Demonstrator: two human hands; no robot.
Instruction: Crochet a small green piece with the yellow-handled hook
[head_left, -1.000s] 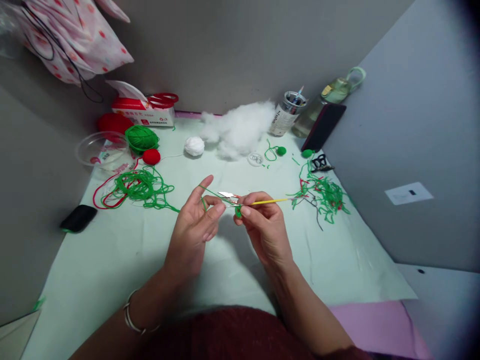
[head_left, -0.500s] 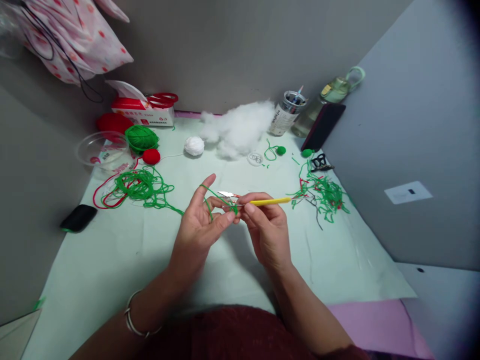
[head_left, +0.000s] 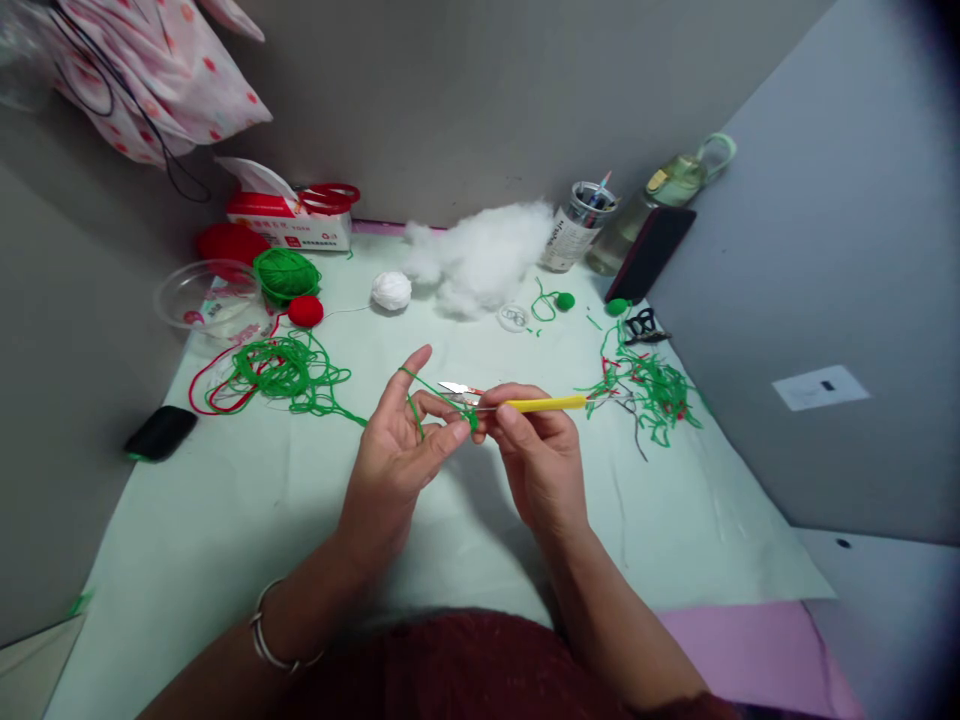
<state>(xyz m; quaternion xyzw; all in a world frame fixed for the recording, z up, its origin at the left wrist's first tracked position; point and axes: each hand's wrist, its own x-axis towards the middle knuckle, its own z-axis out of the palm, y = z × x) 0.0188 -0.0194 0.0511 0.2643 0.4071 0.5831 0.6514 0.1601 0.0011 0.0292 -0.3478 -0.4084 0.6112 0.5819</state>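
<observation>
Between thumb and fingers my left hand (head_left: 394, 440) pinches a small piece of green crochet work (head_left: 472, 420). Green yarn (head_left: 424, 381) runs taut from its raised index finger to that piece. My right hand (head_left: 541, 455) grips a crochet hook with a yellow handle (head_left: 547, 404), its metal shaft pointing left at the green stitches; the hook's tip is hard to make out. Just behind the fingers lie small thread snips (head_left: 459, 388), their blades showing and the rest covered by my right hand. From the left, a loose green yarn tangle (head_left: 281, 370) feeds to my left hand.
White stuffing (head_left: 487, 262) lies at the back beside a white yarn ball (head_left: 391, 291). Green and red yarn scraps (head_left: 656, 390) are heaped at right, near a black clip (head_left: 645, 327). A pen tin (head_left: 571, 230), bottle (head_left: 630, 225) and phone (head_left: 649, 255) stand back right; a tissue box (head_left: 300, 225) stands back left.
The yellow hook and my right hand have shifted slightly right, drawing the hook's shaft back toward the green stitches. My left hand keeps nearly the same pose.
</observation>
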